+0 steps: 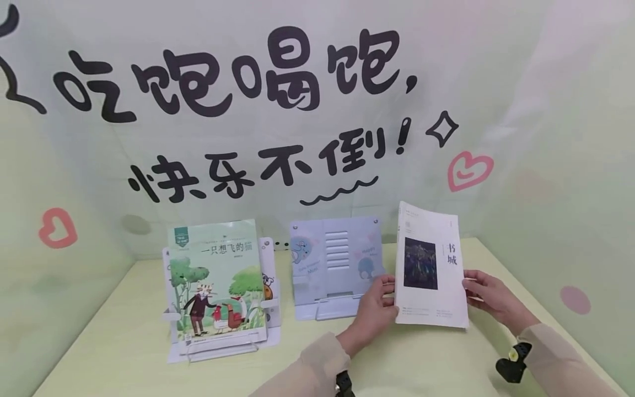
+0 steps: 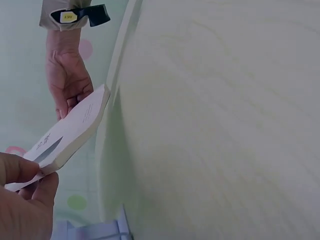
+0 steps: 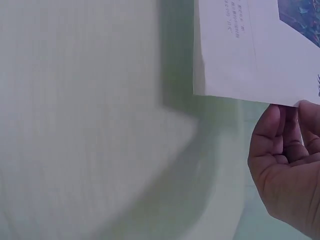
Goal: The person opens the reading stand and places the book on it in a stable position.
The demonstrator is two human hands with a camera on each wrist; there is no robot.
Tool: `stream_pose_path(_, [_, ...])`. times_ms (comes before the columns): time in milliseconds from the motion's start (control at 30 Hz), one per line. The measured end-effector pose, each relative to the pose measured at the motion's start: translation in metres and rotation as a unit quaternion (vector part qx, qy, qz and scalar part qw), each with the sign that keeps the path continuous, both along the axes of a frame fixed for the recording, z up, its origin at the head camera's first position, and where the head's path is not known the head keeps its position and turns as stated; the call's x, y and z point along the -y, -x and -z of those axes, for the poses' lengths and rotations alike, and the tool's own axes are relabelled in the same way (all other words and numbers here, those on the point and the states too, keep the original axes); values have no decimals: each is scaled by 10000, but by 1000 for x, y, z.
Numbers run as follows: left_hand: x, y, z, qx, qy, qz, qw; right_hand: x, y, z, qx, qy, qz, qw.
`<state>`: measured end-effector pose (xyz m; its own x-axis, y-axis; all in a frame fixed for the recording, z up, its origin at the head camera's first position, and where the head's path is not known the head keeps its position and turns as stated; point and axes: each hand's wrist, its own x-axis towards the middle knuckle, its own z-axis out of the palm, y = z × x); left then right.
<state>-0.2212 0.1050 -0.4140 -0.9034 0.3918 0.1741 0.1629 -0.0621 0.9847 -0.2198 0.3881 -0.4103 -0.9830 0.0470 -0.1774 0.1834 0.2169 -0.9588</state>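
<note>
Both hands hold a white paperback book (image 1: 429, 309) upright above the right side of the table, its cover with a dark picture facing the head camera. My left hand (image 1: 372, 314) pinches the book's left edge, thumb in front and fingers behind. The right hand (image 1: 496, 298) grips the opposite edge low down; in the right wrist view, thumb and fingers of that hand (image 3: 290, 165) meet at the cover's border. Just left of the book stands a pale blue book stand (image 1: 310, 286) with slots and cartoon animals, bearing no book.
A green picture book (image 1: 218, 292) leans on a white book stand (image 1: 270, 322) at the left of the pale yellow table (image 1: 124, 331). Behind rises a fabric wall (image 1: 278, 138) with large black lettering and pink hearts; side walls close off left and right.
</note>
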Motion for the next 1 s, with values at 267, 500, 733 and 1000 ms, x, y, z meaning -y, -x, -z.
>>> stream_pose_path(267, [50, 26, -30, -319, 434, -383, 9978, 43, 19, -36, -751, -162, -155, 9969])
stream_pose_path(500, [93, 47, -54, -715, 1059, -1303, 9832, 93, 40, -55, -1256, -66, -39, 9920])
stream_pose_path(733, [121, 61, -66, -933, 1376, -1966, 9663, 130, 63, -65, -1894, -122, 15, 9818])
stream_pose_path(1000, [135, 71, -59, -1259, 1504, -2436, 9498, 151, 77, -57, -2161, -165, 77, 9762])
